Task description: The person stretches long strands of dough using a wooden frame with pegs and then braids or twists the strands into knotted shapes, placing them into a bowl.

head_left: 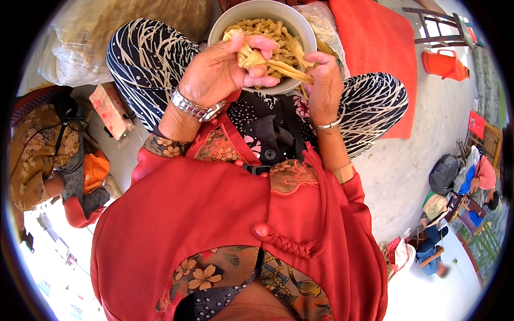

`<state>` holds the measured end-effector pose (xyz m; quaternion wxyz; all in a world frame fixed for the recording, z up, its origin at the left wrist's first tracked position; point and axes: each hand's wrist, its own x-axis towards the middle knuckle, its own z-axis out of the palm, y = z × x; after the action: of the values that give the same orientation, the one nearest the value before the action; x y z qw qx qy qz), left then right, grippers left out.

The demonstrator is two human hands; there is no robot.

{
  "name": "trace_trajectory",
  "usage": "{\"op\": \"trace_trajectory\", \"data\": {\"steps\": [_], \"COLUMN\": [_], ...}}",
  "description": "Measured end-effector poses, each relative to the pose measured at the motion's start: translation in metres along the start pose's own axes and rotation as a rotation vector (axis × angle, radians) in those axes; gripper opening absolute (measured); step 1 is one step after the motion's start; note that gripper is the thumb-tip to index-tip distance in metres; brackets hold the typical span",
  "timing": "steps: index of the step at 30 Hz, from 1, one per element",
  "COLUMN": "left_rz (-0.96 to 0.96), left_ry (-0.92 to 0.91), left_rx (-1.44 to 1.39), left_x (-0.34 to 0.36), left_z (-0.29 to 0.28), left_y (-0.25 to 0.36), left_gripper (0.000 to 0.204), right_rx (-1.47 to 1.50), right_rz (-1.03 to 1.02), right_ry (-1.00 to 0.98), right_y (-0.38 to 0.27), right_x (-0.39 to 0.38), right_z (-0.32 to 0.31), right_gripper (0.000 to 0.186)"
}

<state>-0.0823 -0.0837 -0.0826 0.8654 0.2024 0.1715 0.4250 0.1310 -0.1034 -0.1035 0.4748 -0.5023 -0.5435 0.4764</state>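
A long yellow fibrous strip point(289, 71) is stretched between my two hands, with a thick wound or knotted bundle point(249, 56) at its left part. My left hand point(222, 67), palm up with a metal watch on its wrist, curls its fingers around the bundle. The fingertips of my right hand point(325, 85) pinch the tail of the strip. Both hands are over the near side of a white bowl point(296, 20). Inside the bowl lie several yellow-brown knotted pieces point(273, 32). I cannot tell what the strip is made of.
A big clear plastic sack point(80, 48) stands at the upper left. Red cloth point(375, 59) lies to the right of the bowl, near a wooden chair point(441, 27) and an orange-red jug point(444, 65). A person in floral clothing point(43, 128) is at the left; others sit at the far right.
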Motion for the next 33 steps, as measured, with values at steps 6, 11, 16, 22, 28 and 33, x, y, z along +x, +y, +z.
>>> {"op": "trace_trajectory", "data": {"steps": [6,11,16,22,28,33], "left_rz": [0.05,-0.084,-0.039,0.082,0.155,0.275], "left_ry": [0.156,0.386,0.381,0.497,0.495,0.441], "left_rx": [0.235,0.505,0.432,0.277,0.254,0.417], "left_x": [0.008,0.009,0.013,0.004,0.021,0.078], "left_z": [0.005,0.006,0.006,-0.001,-0.002,0.008], "left_y": [0.005,-0.007,-0.005,0.021,0.042,0.083], "left_gripper": [0.054,0.04,0.025,0.008,0.007,0.009], "right_rx": [-0.279,-0.345,-0.215,-0.297,-0.465,-0.708], "right_rz": [-0.065,-0.099,0.054,-0.072,-0.247,-0.577], "right_ry": [-0.068,-0.083,-0.181,-0.272,-0.266,-0.095], "right_y": [-0.002,-0.001,0.004,-0.023,-0.036,-0.044], "right_x": [0.003,0.007,0.009,0.018,0.046,0.126], "right_z": [0.005,0.009,0.021,0.018,0.008,-0.007], "right_gripper": [0.024,0.024,0.024,0.027,0.024,0.026]}}
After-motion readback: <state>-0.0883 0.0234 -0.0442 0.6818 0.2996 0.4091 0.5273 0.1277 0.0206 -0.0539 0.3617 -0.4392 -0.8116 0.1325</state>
